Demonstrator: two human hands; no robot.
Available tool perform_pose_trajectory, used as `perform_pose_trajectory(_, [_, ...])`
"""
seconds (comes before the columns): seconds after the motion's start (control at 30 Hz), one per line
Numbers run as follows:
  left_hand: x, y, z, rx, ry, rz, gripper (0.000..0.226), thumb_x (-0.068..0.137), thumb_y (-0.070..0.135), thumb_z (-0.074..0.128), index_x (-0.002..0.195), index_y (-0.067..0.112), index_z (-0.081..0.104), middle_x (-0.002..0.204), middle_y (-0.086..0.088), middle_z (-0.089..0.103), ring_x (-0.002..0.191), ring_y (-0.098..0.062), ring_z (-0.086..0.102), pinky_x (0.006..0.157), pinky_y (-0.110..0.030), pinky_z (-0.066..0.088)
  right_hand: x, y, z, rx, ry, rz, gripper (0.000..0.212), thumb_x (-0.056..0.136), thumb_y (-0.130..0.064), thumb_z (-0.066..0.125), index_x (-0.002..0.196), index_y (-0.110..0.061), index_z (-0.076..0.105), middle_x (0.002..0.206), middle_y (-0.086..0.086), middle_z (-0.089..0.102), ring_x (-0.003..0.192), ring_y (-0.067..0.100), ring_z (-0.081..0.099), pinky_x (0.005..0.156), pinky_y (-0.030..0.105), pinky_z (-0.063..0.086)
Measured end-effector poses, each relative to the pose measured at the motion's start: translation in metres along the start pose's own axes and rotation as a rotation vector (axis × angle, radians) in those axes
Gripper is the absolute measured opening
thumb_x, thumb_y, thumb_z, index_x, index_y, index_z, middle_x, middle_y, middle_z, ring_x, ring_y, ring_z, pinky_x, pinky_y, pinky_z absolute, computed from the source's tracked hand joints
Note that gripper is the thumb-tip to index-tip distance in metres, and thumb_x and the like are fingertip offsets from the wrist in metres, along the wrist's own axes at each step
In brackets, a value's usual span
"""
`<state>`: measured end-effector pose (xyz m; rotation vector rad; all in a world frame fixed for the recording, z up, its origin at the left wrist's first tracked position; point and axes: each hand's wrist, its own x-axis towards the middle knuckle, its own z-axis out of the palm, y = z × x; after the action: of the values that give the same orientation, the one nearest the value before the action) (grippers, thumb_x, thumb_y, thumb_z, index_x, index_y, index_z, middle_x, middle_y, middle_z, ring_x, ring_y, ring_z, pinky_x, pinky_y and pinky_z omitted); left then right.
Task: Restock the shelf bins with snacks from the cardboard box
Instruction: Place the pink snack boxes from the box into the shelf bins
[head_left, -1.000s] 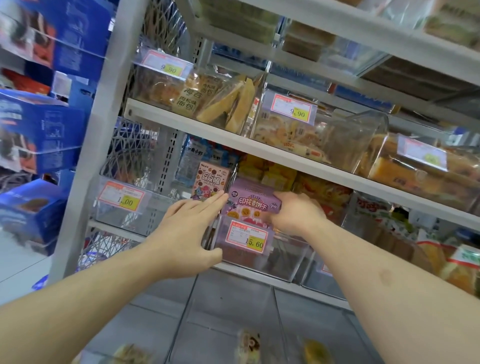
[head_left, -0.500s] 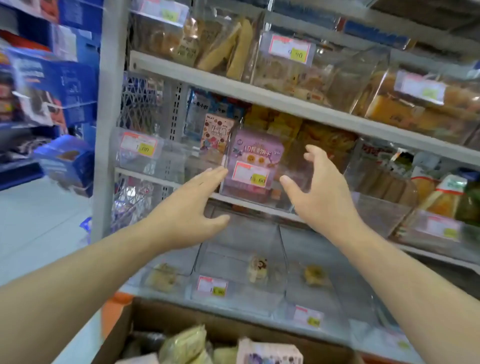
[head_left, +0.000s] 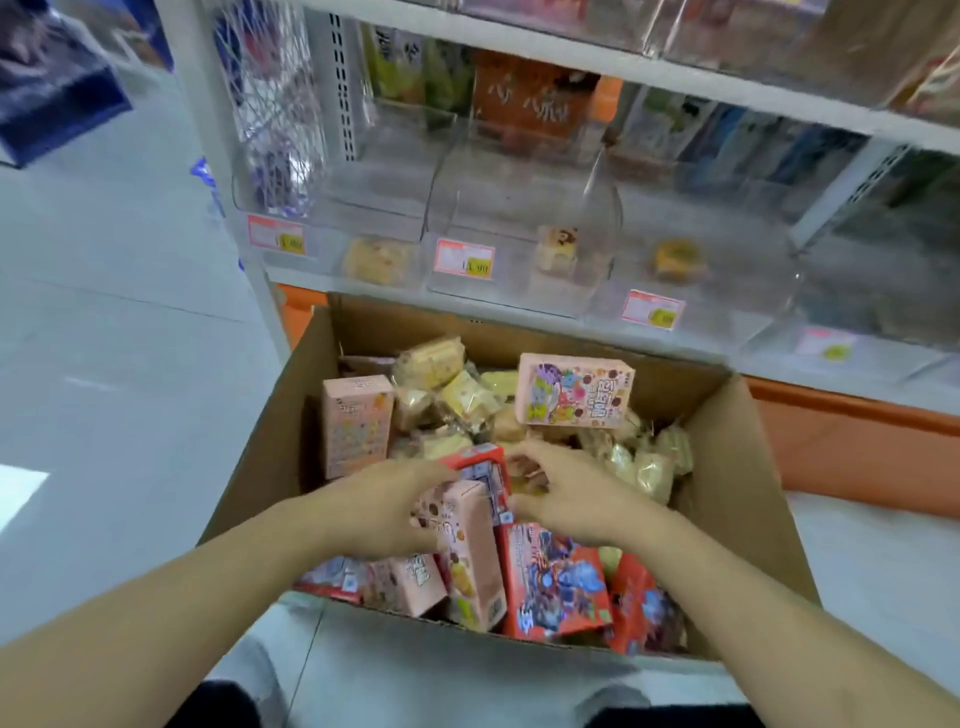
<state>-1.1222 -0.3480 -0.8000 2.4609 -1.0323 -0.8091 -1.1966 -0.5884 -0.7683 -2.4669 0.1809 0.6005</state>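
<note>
Pale shop floor (head_left: 119, 322) runs along the left, and a white metal shelf (head_left: 519, 306) crosses ahead of me with a row of clear plastic bins (head_left: 524, 208) on its lowest level. Most bins carry red and yellow price tags (head_left: 464, 258) on their fronts. Three of the bins each hold a single wrapped cake: one at the left (head_left: 381, 258), one in the middle (head_left: 557, 249), one further right (head_left: 678, 260). Packets stand blurred at the back of the shelf.

Directly below the shelf edge sits the open cardboard box (head_left: 270, 447), full of snacks. A pink carton (head_left: 356, 425) stands on end at its left side, another pink carton with cartoon print (head_left: 575, 391) lies tilted toward the far side, and clear-wrapped cakes (head_left: 452, 387) are piled between and around them. Red cartons (head_left: 556, 587) fill the near right corner.

I see my left hand (head_left: 382, 512) lying against a pink carton (head_left: 470, 551) in the middle of the box, fingers loosely curved around its left side; whether they actually clamp it I cannot tell. My right hand (head_left: 569, 493) is just beside it, fingers bent and spread over a small red carton (head_left: 480, 467), touching or nearly touching; its hold is also unclear.
</note>
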Motion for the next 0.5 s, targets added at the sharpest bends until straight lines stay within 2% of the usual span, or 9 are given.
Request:
perform_pose_trajectory(0.07, [0.007,0.005,0.003,0.042,0.005,-0.008,0.077,0.09,0.05,0.076,0.157,0.042,0.038,0.154,0.012,0.051,0.135,-0.013,0.052,0.111,-0.04,0.047,0.003,-0.004,0.005,-0.001,-0.081,-0.016,0.053,0.088,-0.039,0.079,0.137,-0.037,0.056,0.117,-0.011,0.067,0.104,0.014,0.069,0.096,0.043,0.058])
perform_pose_trajectory(0.13, [0.016,0.009,0.001,0.097,0.038,0.001,0.067,0.091,0.046,0.077,0.151,0.036,0.048,0.146,0.011,0.055,0.134,-0.015,0.047,0.11,-0.039,0.045,0.006,-0.008,0.011,0.016,-0.106,-0.028,0.057,0.088,-0.04,0.082,0.138,-0.032,0.056,0.117,-0.012,0.065,0.103,0.009,0.067,0.096,0.038,0.057])
perform_pose_trajectory(0.2, [0.025,0.011,-0.003,0.112,0.04,0.015,0.061,0.09,0.05,0.077,0.145,0.034,0.056,0.137,0.013,0.056,0.132,-0.013,0.042,0.108,-0.036,0.043,0.007,-0.013,0.018,0.031,-0.102,-0.056,0.061,0.085,-0.043,0.084,0.137,-0.029,0.056,0.115,-0.013,0.066,0.099,0.006,0.066,0.093,0.034,0.057])
perform_pose_trajectory(0.27, [0.03,0.01,-0.007,0.045,0.075,0.014,0.058,0.086,0.057,0.077,0.137,0.035,0.062,0.129,0.016,0.057,0.127,-0.01,0.045,0.106,-0.037,0.045,0.01,-0.014,0.021,0.049,-0.089,-0.052,0.068,0.083,-0.046,0.086,0.139,-0.029,0.054,0.117,-0.011,0.067,0.101,0.008,0.066,0.091,0.032,0.057])
perform_pose_trajectory(0.3, [0.032,0.01,-0.011,0.009,0.119,0.018,0.056,0.085,0.059,0.078,0.134,0.034,0.065,0.124,0.016,0.058,0.123,-0.009,0.049,0.104,-0.037,0.047,0.012,-0.013,0.019,0.052,-0.065,-0.037,0.066,0.083,-0.043,0.087,0.138,-0.03,0.053,0.116,-0.01,0.067,0.1,0.009,0.066,0.089,0.033,0.058])
perform_pose_trajectory(0.4, [0.032,0.012,-0.03,-0.104,0.224,0.003,0.052,0.084,0.059,0.079,0.13,0.038,0.067,0.119,0.02,0.062,0.11,-0.002,0.058,0.098,-0.031,0.051,0.02,-0.011,0.002,0.183,0.007,0.006,0.052,0.079,-0.026,0.091,0.12,-0.027,0.059,0.106,-0.002,0.073,0.088,0.017,0.075,0.083,0.049,0.063])
perform_pose_trajectory(0.43, [0.031,0.012,-0.037,-0.164,0.233,-0.019,0.051,0.084,0.057,0.081,0.129,0.04,0.066,0.118,0.021,0.064,0.107,0.001,0.06,0.096,-0.029,0.053,0.023,-0.009,-0.005,0.243,0.01,0.009,0.051,0.077,-0.02,0.092,0.117,-0.026,0.061,0.105,0.0,0.075,0.085,0.018,0.078,0.079,0.05,0.065])
perform_pose_trajectory(0.5, [0.026,0.007,-0.049,-0.296,0.176,-0.062,0.056,0.081,0.053,0.085,0.13,0.04,0.063,0.117,0.022,0.067,0.105,0.004,0.063,0.094,-0.023,0.055,0.025,-0.009,-0.018,0.286,0.014,0.011,0.05,0.077,-0.014,0.092,0.116,-0.026,0.063,0.108,0.0,0.076,0.087,0.018,0.078,0.075,0.043,0.066])
